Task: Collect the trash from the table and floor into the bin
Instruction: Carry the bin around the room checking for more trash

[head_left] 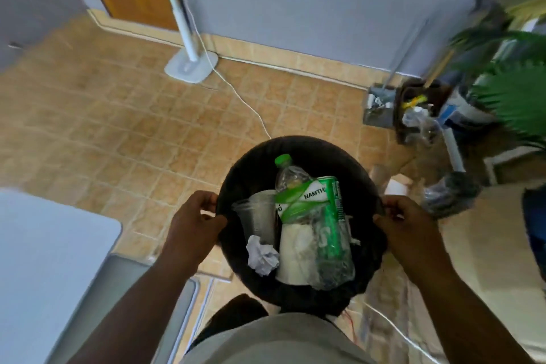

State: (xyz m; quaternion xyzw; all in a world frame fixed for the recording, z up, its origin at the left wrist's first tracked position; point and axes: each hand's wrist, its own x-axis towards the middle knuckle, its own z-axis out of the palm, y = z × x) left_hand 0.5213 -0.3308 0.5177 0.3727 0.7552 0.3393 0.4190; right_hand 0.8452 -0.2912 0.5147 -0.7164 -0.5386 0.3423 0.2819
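The bin [298, 154], lined in black, sat at the middle of the tiled floor [103, 115], with open tile stretching away toward ten and eleven o'clock as far as the fan's base [191, 66] and its white cord [242, 100]. At two o'clock the way was crowded: a dustpan [379, 109], a brown basket of clutter [416, 109] and a leafy plant [514, 97]. The white counter [44, 245] cut in at eight o'clock, its corner close to the left forearm.

The left hand [195, 221] gripped the bin's rim at nine o'clock, the right hand [404, 221] pinched it at three (both clenched on the liner's edge). Between them, inside the bin, lay a green-capped bottle [291, 177], a green can [332, 216], a clear cup [257, 213] and crumpled paper [263, 255].
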